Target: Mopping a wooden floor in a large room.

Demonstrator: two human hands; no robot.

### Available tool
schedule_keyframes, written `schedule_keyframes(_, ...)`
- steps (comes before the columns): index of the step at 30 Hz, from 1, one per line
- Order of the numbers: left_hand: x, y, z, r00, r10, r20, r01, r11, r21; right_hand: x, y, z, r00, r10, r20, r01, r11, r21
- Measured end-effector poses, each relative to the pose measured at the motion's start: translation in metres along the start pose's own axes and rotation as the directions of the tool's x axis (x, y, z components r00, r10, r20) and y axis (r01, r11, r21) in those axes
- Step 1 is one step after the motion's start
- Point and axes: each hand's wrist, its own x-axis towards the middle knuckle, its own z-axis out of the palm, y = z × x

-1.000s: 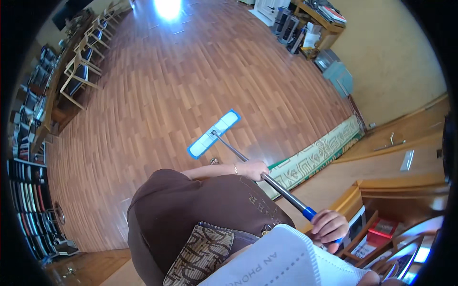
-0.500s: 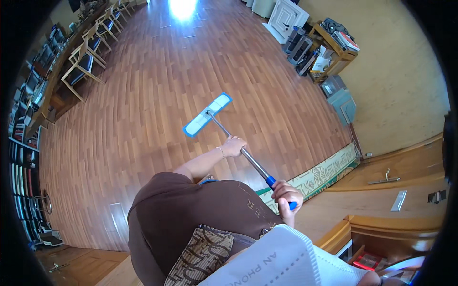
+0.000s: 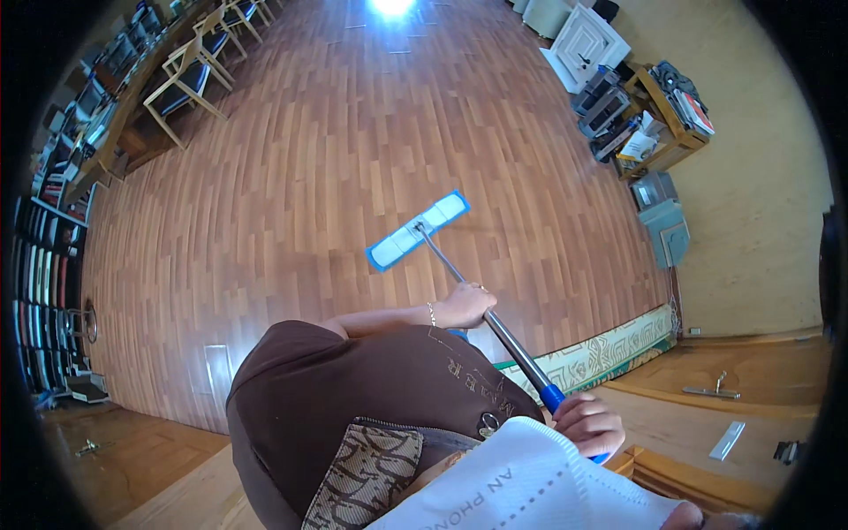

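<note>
Reddish-brown plank flooring (image 3: pixel 291 203) bears pale wooden chairs (image 3: pixel 179 93) at left, then a flat white mop head edged in blue (image 3: pixel 402 244); the left hand (image 3: pixel 466 306) grips its silvery metal pole (image 3: pixel 517 350), the right hand (image 3: pixel 590 426) clasps the blue handle end (image 3: pixel 551 397).

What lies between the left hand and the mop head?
In the head view, only the slim metal pole runs between the left hand and the mop head, over wooden floor.
</note>
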Motion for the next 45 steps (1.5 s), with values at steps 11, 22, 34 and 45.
schedule_keyframes(11, 0.103, -0.104, -0.036, 0.995, -0.103, -0.003, 0.103, 0.992, 0.077, 0.050, 0.120, -0.075, 0.987, 0.000, -0.162, 0.008, 0.999, 0.049)
schedule_keyframes(22, 0.199, -0.235, -0.071, 0.943, -0.326, 0.070, 0.320, 0.944, 0.084, 0.105, 0.248, -0.161, 0.994, 0.110, 0.022, -0.110, 0.994, 0.000)
schedule_keyframes(34, 0.218, -0.277, -0.084, 0.953, -0.303, -0.013, 0.303, 0.953, 0.004, 0.173, 0.297, -0.194, 0.865, -0.015, 0.501, -0.018, 0.998, 0.062)
schedule_keyframes(45, 0.252, -0.408, -0.104, 0.739, -0.567, -0.363, 0.572, 0.814, -0.106, 0.202, 0.447, -0.193, 0.935, 0.291, 0.204, -0.278, 0.956, -0.091)
